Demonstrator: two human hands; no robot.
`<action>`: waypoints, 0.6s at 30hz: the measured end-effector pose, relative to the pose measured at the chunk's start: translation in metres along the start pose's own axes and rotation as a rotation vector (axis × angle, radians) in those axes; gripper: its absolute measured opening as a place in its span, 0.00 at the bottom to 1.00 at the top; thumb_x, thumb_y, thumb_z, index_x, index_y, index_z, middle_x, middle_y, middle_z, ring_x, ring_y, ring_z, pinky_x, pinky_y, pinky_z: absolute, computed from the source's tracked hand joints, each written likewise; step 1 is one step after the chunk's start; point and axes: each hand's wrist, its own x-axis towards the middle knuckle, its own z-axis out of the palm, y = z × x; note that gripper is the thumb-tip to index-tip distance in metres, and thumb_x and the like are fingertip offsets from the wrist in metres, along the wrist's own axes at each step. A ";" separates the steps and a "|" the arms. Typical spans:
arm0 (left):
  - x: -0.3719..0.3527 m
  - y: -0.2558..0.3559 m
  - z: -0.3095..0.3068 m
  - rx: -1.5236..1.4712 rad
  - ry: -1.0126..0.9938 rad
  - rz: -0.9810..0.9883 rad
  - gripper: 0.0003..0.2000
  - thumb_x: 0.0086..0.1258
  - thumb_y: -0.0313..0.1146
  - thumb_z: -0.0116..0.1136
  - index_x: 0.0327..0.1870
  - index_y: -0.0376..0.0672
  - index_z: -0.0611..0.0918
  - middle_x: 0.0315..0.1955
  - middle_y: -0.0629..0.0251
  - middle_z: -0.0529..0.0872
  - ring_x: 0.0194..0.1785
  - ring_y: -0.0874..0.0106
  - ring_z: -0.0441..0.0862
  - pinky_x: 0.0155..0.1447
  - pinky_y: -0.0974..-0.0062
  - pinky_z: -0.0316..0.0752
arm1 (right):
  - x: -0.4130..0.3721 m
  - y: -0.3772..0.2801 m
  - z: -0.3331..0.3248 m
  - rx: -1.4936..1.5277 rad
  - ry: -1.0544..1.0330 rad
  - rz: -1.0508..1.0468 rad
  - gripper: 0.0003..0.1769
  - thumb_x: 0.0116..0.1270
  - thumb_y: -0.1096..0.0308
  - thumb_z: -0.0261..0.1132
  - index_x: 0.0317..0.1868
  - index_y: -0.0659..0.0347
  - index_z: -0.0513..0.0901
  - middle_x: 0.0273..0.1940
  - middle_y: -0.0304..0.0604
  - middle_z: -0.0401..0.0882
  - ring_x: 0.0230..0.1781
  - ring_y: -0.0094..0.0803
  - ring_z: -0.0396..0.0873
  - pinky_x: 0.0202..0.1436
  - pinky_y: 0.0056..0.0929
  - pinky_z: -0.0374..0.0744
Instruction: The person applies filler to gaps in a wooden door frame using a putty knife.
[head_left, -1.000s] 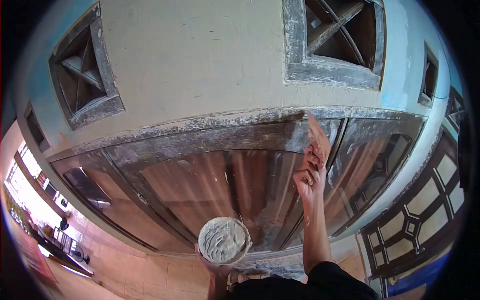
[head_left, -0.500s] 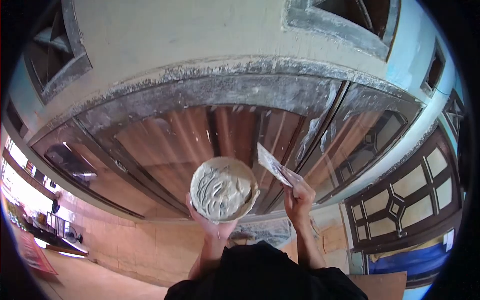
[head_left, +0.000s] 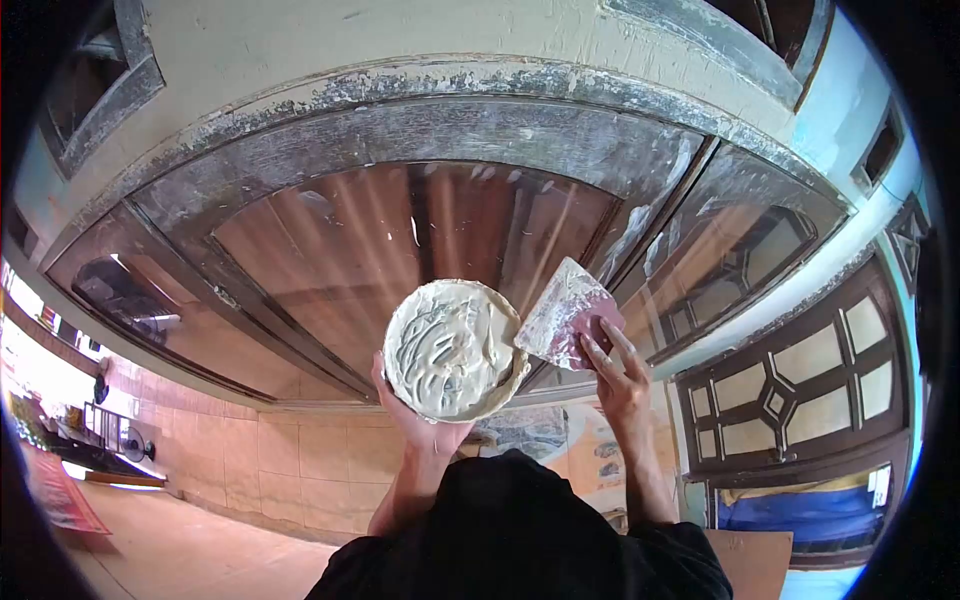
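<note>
My left hand [head_left: 428, 432] supports a round tub of putty [head_left: 455, 350] from below and the near side. Thick off-white paste with ridged marks fills it. In my right hand [head_left: 622, 380] is a flat putty spreader [head_left: 572, 318], pinkish near my fingers and smeared with white paste on the rest. Its lower left corner comes right up to the tub's right rim. My right fingers lie along its face, the thumb hidden behind. Before me stands a glazed wooden door [head_left: 470, 215] with a grey, patchy frame [head_left: 410, 135] and white smears on it.
Above the door is a cream wall [head_left: 370, 50] with vent openings at both sides. To the right stands a dark panelled door [head_left: 790, 385] over a blue cloth [head_left: 800, 512]. A fan [head_left: 135, 445] is far left on the tiled floor [head_left: 260, 470]. A brown board [head_left: 750, 560] is lower right.
The spreader has turned from nearly edge-on to showing its broad face, and its corner has come down to the tub's rim. The tub sits slightly higher in view.
</note>
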 end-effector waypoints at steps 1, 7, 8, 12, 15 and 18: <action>0.000 0.000 0.000 -0.005 -0.017 -0.016 0.34 0.66 0.63 0.38 0.63 0.45 0.69 0.60 0.61 0.73 0.61 0.59 0.70 0.65 0.57 0.65 | 0.000 0.002 -0.003 -0.017 -0.008 -0.027 0.27 0.47 0.84 0.66 0.49 0.49 0.84 0.57 0.47 0.74 0.49 0.42 0.80 0.46 0.34 0.82; 0.001 0.000 -0.006 -0.032 -0.029 -0.027 0.32 0.68 0.61 0.38 0.63 0.45 0.69 0.60 0.60 0.72 0.61 0.58 0.70 0.65 0.55 0.65 | 0.010 0.016 -0.023 -0.131 -0.009 -0.072 0.26 0.47 0.84 0.66 0.48 0.52 0.84 0.57 0.46 0.74 0.48 0.41 0.81 0.44 0.33 0.83; 0.001 0.000 -0.005 -0.034 -0.027 -0.031 0.32 0.68 0.61 0.38 0.63 0.45 0.69 0.60 0.60 0.72 0.61 0.58 0.70 0.65 0.55 0.65 | 0.011 0.016 -0.023 -0.128 0.018 -0.055 0.26 0.47 0.84 0.66 0.48 0.52 0.84 0.57 0.45 0.74 0.48 0.41 0.80 0.44 0.34 0.82; 0.001 0.000 -0.009 -0.027 -0.008 -0.028 0.33 0.67 0.62 0.37 0.64 0.45 0.69 0.60 0.60 0.72 0.61 0.58 0.70 0.65 0.54 0.64 | 0.015 0.006 -0.021 -0.094 0.045 -0.001 0.25 0.49 0.84 0.66 0.48 0.52 0.84 0.56 0.45 0.74 0.51 0.42 0.79 0.48 0.36 0.81; 0.001 0.000 -0.009 -0.060 -0.068 -0.048 0.34 0.67 0.63 0.37 0.64 0.45 0.68 0.61 0.60 0.72 0.63 0.57 0.69 0.66 0.54 0.63 | 0.021 -0.004 -0.016 -0.022 0.043 0.058 0.25 0.49 0.84 0.66 0.48 0.50 0.84 0.56 0.45 0.75 0.51 0.41 0.78 0.50 0.36 0.80; 0.000 0.000 -0.009 -0.003 0.002 -0.016 0.34 0.67 0.63 0.36 0.65 0.45 0.67 0.61 0.59 0.71 0.63 0.57 0.68 0.66 0.54 0.62 | 0.022 -0.002 -0.004 -0.022 0.011 -0.043 0.26 0.48 0.83 0.67 0.47 0.48 0.85 0.56 0.45 0.75 0.51 0.40 0.78 0.50 0.35 0.80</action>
